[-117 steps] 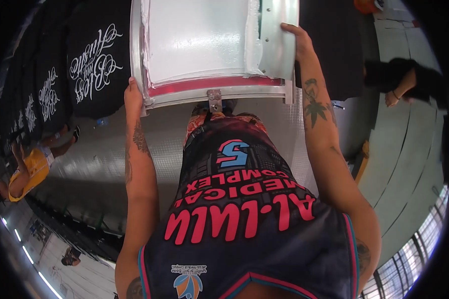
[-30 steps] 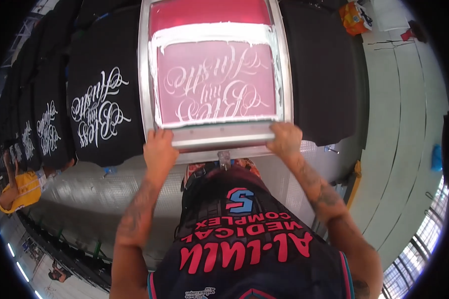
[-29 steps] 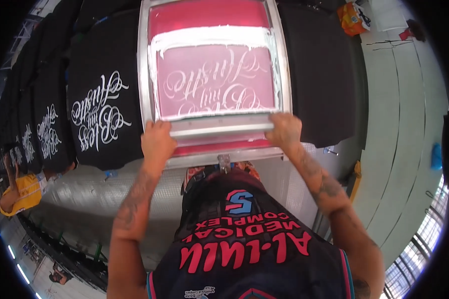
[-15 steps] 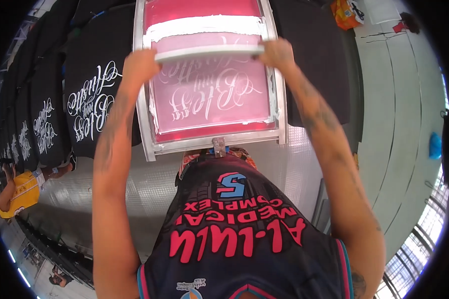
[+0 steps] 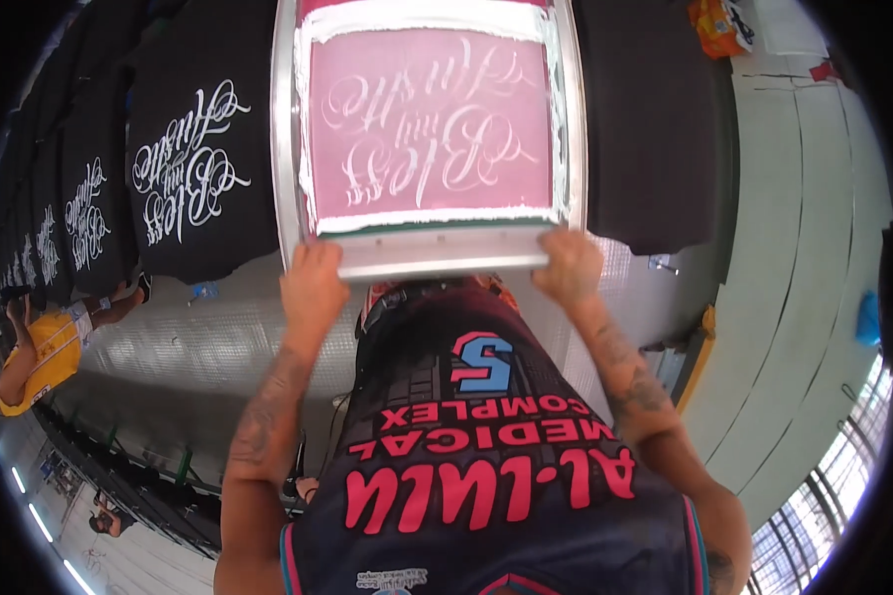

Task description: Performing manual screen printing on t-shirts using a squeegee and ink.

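Note:
My left hand and my right hand grip the two ends of a wide squeegee at the near end of a screen-printing frame. Both hands are closed on its handle. White ink lies in a line along the squeegee's far side and thickly along the mesh's far end and sides. Pale mirrored script shows through the pink mesh. Whatever lies beneath the screen is mostly hidden.
On the left runs a row of black shirts printed with white script. A plain black shirt lies to the right of the frame. At the far left is another person in yellow. An orange bag rests at the upper right.
Both hands have drawn the squeegee toward me, from the upper part of the mesh to the frame's near end. A line of white ink has come with it.

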Tool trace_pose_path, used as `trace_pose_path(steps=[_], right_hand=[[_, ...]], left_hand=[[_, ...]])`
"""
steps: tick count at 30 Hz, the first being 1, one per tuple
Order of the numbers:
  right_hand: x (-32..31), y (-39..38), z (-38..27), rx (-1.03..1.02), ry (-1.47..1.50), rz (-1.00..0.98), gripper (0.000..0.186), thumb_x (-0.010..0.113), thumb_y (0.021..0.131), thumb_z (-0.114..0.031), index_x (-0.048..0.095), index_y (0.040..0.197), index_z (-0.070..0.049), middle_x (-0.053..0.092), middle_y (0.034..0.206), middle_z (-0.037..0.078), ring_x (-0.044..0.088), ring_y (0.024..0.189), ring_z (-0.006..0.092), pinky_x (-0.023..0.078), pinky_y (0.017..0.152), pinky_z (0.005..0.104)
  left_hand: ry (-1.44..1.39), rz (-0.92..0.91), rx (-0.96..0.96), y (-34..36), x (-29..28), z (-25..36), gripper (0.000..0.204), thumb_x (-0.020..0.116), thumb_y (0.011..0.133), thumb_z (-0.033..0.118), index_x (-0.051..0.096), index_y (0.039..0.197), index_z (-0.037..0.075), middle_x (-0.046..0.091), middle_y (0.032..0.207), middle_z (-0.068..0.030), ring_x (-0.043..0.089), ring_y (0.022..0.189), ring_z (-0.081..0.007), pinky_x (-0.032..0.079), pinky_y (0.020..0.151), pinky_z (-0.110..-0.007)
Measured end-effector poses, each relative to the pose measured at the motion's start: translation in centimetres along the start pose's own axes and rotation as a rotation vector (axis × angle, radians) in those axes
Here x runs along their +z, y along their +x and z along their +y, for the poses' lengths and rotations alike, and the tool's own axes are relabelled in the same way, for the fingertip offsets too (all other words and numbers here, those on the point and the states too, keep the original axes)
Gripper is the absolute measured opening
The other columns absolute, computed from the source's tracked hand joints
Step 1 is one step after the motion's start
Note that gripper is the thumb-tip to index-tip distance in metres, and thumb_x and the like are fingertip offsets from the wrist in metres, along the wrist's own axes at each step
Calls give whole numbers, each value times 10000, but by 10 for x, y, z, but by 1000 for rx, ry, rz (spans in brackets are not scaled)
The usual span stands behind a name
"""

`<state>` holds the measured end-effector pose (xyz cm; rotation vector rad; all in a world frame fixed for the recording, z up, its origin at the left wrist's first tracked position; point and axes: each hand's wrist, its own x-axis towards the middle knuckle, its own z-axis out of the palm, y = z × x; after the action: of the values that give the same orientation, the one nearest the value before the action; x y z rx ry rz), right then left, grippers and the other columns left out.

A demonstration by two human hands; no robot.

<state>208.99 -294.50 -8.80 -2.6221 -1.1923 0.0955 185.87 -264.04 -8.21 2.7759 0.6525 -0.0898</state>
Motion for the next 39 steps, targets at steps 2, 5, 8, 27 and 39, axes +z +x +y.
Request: trace_pose_path(steps=[2, 5, 8, 27, 39], right_hand=[[5, 1, -6, 23, -2, 151, 126, 731, 594, -174, 643, 676, -136, 644, 689, 59, 649, 652, 292, 524, 579, 404], [12, 77, 23, -30, -28, 188, 108, 697, 588, -140, 620, 661, -118, 628, 676, 59, 637, 643, 286, 525, 579, 405], [18, 172, 51, 5, -69, 175, 126, 707, 630, -182, 667, 706, -91, 674, 714, 85, 678, 698, 310, 560, 638, 418], [-60, 438, 105, 23, -54, -334, 588, 807, 651, -376, 744, 1176, -119, 737, 1062, 190, 692, 1064, 354, 508, 954, 416], [7, 389, 42, -255, -123, -106, 324, 704, 772, -242, 711, 1083, -155, 748, 937, 126, 725, 931, 337, 571, 851, 466]], left_hand=[[-68, 72, -19, 19, 0, 2, 253, 687, 670, 21, 698, 909, 105, 689, 929, -90, 642, 944, -328, 563, 776, -457], [58, 113, 61, 103, -13, -11, 167, 683, 693, 54, 661, 857, 78, 676, 893, -85, 627, 914, -330, 577, 716, -447], [100, 154, 90, 202, -18, -23, 139, 668, 724, 80, 679, 862, 64, 689, 894, -101, 638, 892, -347, 575, 737, -445], [68, -365, 79, 469, -131, -50, 451, 860, 613, 234, 762, 949, -51, 741, 926, -225, 727, 794, -358, 590, 711, -433], [-939, -1316, -136, 74, 10, 14, 466, 462, 1059, 414, 698, 1046, 13, 685, 842, -78, 656, 745, -177, 550, 726, -335]])
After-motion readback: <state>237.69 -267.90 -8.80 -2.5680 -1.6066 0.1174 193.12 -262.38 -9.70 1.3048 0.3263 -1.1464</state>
